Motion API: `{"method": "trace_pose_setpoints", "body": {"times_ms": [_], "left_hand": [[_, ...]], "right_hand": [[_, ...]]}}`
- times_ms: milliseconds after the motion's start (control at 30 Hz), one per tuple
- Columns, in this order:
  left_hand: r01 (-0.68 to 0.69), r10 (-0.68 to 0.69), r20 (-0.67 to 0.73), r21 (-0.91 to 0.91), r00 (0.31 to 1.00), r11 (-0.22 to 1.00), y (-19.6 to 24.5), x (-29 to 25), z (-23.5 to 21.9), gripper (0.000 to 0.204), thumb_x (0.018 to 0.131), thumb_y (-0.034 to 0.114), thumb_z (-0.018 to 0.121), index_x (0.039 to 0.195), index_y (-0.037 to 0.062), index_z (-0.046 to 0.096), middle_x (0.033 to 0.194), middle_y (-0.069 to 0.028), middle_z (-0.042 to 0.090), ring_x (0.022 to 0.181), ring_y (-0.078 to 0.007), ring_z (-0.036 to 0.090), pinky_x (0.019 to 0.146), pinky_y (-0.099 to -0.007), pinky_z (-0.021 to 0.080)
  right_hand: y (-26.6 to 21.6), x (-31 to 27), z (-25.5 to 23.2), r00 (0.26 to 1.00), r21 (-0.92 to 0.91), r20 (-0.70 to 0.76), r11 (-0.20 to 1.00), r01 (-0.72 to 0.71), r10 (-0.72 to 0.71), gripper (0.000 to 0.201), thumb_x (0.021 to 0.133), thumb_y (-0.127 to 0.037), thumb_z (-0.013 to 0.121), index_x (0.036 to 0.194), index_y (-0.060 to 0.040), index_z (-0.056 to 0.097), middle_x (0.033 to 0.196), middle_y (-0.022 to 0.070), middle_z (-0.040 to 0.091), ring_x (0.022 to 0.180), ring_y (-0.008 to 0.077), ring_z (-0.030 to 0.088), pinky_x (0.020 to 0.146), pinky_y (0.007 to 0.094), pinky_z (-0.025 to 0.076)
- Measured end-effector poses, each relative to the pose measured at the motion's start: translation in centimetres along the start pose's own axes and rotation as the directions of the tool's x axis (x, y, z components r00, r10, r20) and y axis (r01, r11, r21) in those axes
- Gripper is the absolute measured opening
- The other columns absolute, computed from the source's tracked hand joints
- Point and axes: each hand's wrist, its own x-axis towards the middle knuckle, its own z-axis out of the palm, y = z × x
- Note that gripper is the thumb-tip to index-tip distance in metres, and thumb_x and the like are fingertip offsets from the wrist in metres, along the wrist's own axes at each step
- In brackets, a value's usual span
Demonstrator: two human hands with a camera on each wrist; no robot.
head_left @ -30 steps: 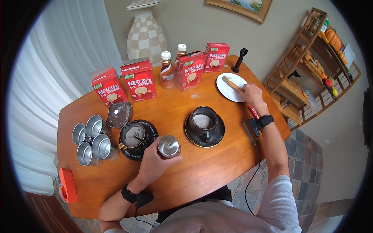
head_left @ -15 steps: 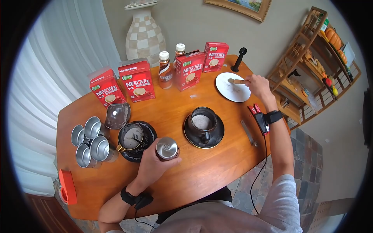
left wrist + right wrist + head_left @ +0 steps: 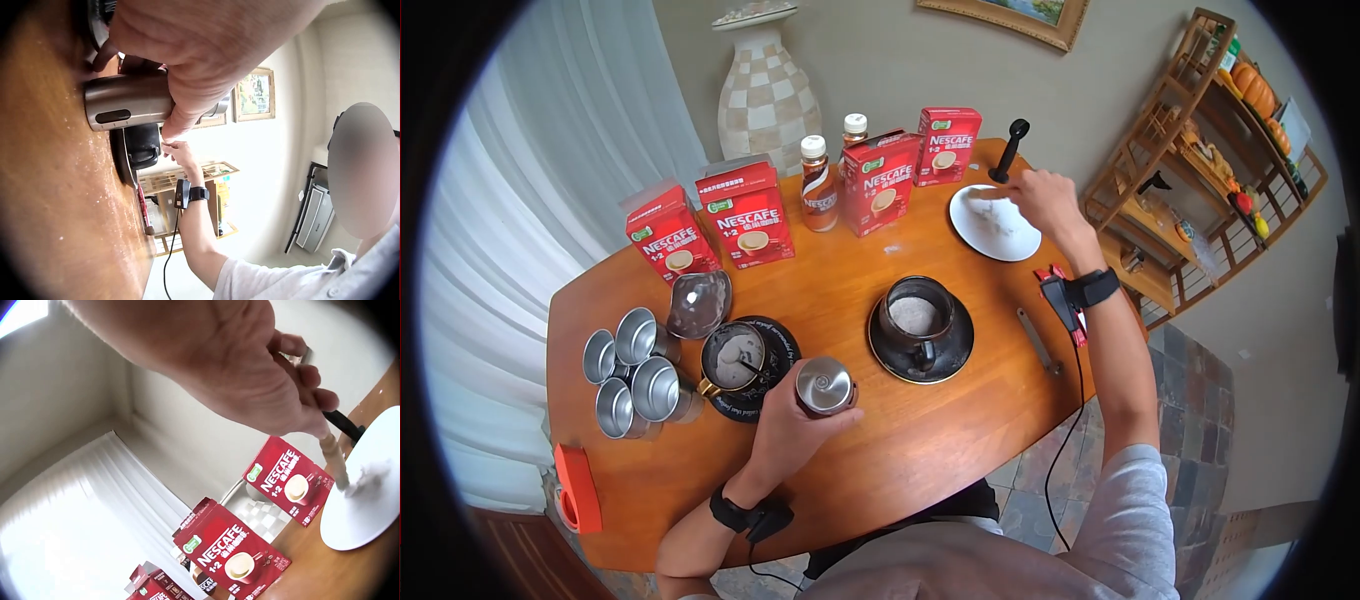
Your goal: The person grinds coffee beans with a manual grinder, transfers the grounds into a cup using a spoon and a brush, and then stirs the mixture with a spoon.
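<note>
My left hand (image 3: 795,425) grips an upright steel coffee grinder (image 3: 825,385) with a dark oval window, at the table's near edge; its base is at the tabletop in the left wrist view. My right hand (image 3: 1048,202) pinches a wooden-handled brush (image 3: 332,456), its tip down on a white plate (image 3: 1022,248). Pale grey powder (image 3: 372,478) is smeared across that plate. Between the hands, a black cup (image 3: 900,338) of greyish powder sits on a black saucer (image 3: 960,352). Beside the left hand stands another cup with a gold handle (image 3: 711,388), holding powder and a spoon.
Several red Nescafe boxes (image 3: 750,215) and bottles (image 3: 819,190) line the back. Metal cups (image 3: 662,388), a clear dish (image 3: 700,305) and an orange object (image 3: 578,490) occupy the left. A black scoop-like tool (image 3: 1008,150) stands behind the plate; a metal strip (image 3: 1040,342) lies right.
My right hand has lifted the brush from lying across the plate, turned it, and moved its tip over the powder at the plate's far side. The left hand stays on the grinder.
</note>
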Motion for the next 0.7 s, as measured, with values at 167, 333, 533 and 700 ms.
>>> {"method": "trace_pose_setpoints", "body": {"times_ms": [167,333,533,700], "left_hand": [[0.018,-0.018,0.006,-0.052,1.000,0.998,-0.1,0.0,0.0,0.040,0.082,0.006,0.087,0.114,0.0037,0.064,0.100,-0.0011,0.073,0.094,-0.0085,0.069,0.086,-0.0273,0.055],[0.032,-0.032,0.004,-0.038,0.999,0.999,0.0,0.0,0.1,0.040,0.082,0.006,0.087,0.113,0.0037,0.064,0.099,-0.0009,0.072,0.093,-0.0085,0.069,0.085,-0.0274,0.055],[0.014,-0.014,0.001,-0.033,1.000,0.999,0.0,0.0,0.1,0.039,0.082,0.006,0.087,0.113,0.0037,0.064,0.098,-0.0012,0.072,0.092,-0.0086,0.068,0.084,-0.0275,0.055],[0.001,-0.001,-0.004,0.000,1.000,1.000,0.1,0.0,0.0,0.038,0.082,0.006,0.087,0.112,0.0040,0.064,0.098,-0.0013,0.072,0.092,-0.0084,0.068,0.085,-0.0272,0.055]], "right_hand": [[-0.1,0.8,1.5,0.993,-0.164,0.115,0.985,0.047,-0.029,0.016,0.091,-0.018,0.070,0.102,-0.0179,0.081,0.090,0.0114,0.077,0.088,0.0335,0.074,0.074,0.0460,0.058],[-0.6,0.1,0.0,0.997,-0.116,0.041,0.991,0.063,-0.059,0.016,0.091,-0.017,0.069,0.100,-0.0177,0.081,0.088,0.0110,0.077,0.086,0.0326,0.074,0.072,0.0452,0.057],[0.6,0.5,-0.3,0.996,-0.073,0.080,0.997,0.034,-0.028,0.016,0.091,-0.018,0.069,0.098,-0.0179,0.083,0.089,0.0097,0.078,0.087,0.0327,0.074,0.075,0.0445,0.058],[2.1,1.5,2.0,0.996,-0.084,0.024,0.993,-0.086,0.088,0.017,0.090,-0.019,0.068,0.098,-0.0181,0.083,0.090,0.0129,0.078,0.089,0.0355,0.074,0.076,0.0455,0.059]]}}
